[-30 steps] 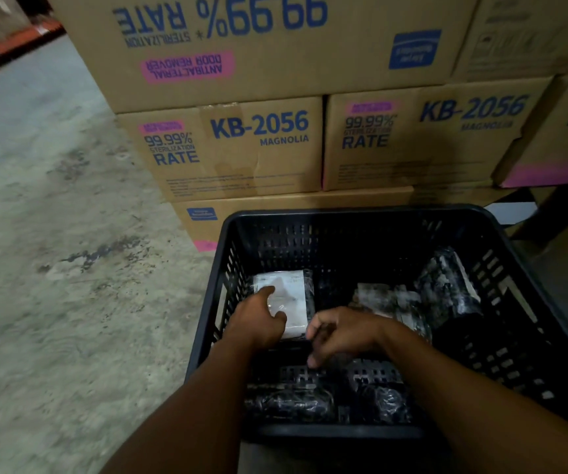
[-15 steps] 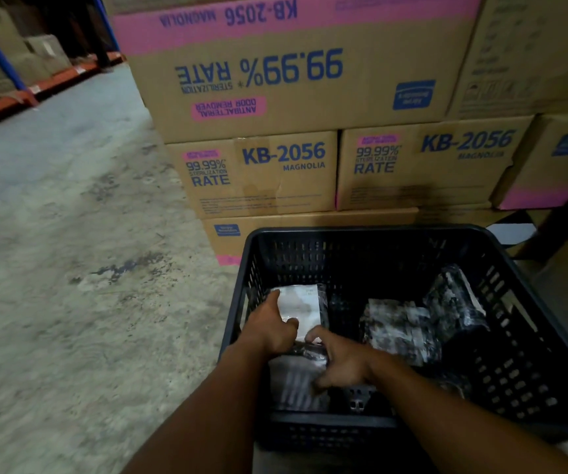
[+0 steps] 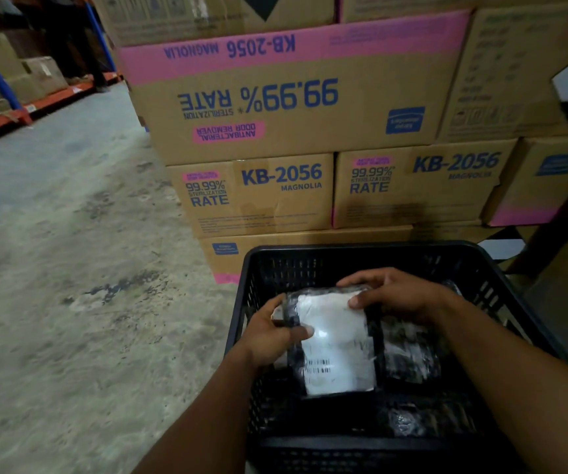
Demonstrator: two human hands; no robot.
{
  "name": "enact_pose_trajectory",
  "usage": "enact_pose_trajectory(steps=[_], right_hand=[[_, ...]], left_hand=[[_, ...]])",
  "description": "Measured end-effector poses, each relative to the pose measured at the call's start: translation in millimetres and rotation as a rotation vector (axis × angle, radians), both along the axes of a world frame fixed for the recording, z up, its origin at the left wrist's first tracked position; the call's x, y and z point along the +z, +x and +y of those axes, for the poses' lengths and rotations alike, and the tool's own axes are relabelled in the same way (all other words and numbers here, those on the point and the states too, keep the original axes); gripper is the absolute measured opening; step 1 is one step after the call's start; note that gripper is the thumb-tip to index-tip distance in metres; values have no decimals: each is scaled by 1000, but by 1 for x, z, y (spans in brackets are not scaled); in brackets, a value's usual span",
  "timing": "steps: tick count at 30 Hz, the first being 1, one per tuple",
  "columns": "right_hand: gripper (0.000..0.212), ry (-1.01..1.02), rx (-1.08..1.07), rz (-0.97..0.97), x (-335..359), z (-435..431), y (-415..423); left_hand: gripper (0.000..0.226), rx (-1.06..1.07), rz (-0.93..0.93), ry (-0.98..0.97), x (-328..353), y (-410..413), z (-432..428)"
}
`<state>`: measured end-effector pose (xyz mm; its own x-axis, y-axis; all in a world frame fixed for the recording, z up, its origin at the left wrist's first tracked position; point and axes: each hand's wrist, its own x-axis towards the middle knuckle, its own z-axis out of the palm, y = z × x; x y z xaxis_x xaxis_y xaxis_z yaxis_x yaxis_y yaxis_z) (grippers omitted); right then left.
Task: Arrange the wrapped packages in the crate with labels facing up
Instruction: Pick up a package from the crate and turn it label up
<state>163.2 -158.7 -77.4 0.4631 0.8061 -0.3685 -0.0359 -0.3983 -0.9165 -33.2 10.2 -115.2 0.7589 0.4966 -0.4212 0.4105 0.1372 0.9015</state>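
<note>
A black slatted plastic crate (image 3: 361, 254) stands on the floor in front of me. Both hands hold one wrapped package (image 3: 337, 340) inside it, its white barcode label facing up. My left hand (image 3: 272, 333) grips the package's left edge, thumb on top. My right hand (image 3: 395, 295) clasps its far right corner. Another dark wrapped package (image 3: 409, 354) lies to the right under my right forearm, and one more (image 3: 409, 422) sits near the crate's front wall; no label shows on either.
Stacked cardboard cartons (image 3: 275, 189) printed "KB-2056 MAGNOLIA" rise right behind the crate. Bare concrete floor (image 3: 70, 268) spreads to the left. Orange and blue shelving (image 3: 9, 107) with boxes runs along the far left.
The camera has tilted up. Both hands have lifted a labelled package toward the crate's middle; my right hand has shifted from the near side to its far right corner.
</note>
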Motion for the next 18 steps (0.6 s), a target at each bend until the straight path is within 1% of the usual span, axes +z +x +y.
enact_pose_trajectory(steps=[5, 7, 9, 10, 12, 15, 16, 18], right_hand=[[34, 122, -188, 151, 1, -3, 5], [45, 175, -250, 192, -3, 0, 1], [56, 195, -237, 216, -4, 3, -2], [58, 194, -219, 221, -5, 4, -3], [53, 199, -234, 232, -6, 6, -5], [32, 244, -385, 274, -13, 9, -13], [29, 259, -440, 288, -15, 10, -16], [35, 252, -509, 309, -21, 9, -18]], left_hand=[[61, 89, -99, -87, 12, 7, -6], [57, 103, -125, -101, 17, 7, -6], [52, 115, -154, -107, 21, 6, -6], [49, 136, -170, -107, 22, 5, -6], [46, 219, -188, -115, 28, 6, -5], [49, 310, -204, -205, 36, 8, 2], [50, 310, -196, -230, 38, 9, 3], [53, 322, -158, -214, 38, 10, 1]])
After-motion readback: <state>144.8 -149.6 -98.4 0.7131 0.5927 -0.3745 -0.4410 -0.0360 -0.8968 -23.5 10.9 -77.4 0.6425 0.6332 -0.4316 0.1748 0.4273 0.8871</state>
